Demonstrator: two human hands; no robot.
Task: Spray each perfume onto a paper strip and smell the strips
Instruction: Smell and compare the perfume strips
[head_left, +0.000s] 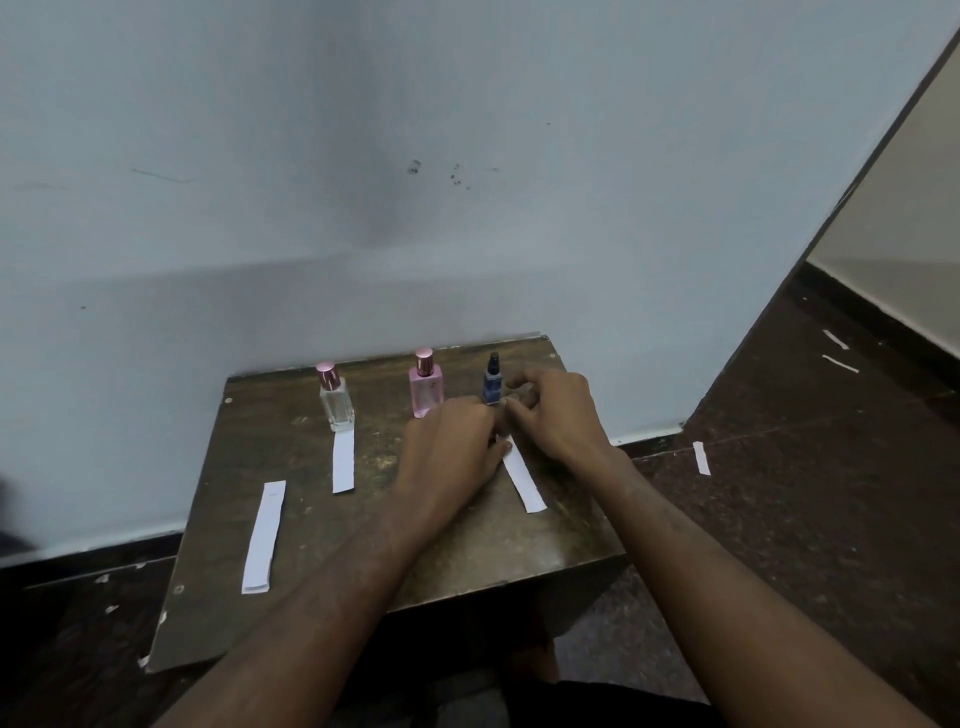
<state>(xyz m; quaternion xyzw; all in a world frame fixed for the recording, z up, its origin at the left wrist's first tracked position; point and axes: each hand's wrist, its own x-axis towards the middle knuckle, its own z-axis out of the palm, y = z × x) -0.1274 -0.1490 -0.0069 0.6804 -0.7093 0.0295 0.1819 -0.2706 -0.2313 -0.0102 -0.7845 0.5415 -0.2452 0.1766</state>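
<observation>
Three perfume bottles stand in a row at the back of the small wooden table (311, 519): a clear one with a pink cap (336, 400), a pink one (426, 387) and a small blue one (492, 382) with its spray nozzle bare. A white paper strip (343, 464) lies in front of the clear bottle. Another strip (525, 480) lies slanted in front of the blue bottle. My left hand (452, 449) has curled fingers, and its thumb pinches that strip's far end. My right hand (553, 413) hovers just right of the blue bottle's base with bent fingers; what they hold is hidden.
A small stack of spare strips (264, 535) lies at the table's left side. The table stands against a pale blue wall (467, 182). Paper scraps (701, 458) lie on the dark floor to the right and left of the table.
</observation>
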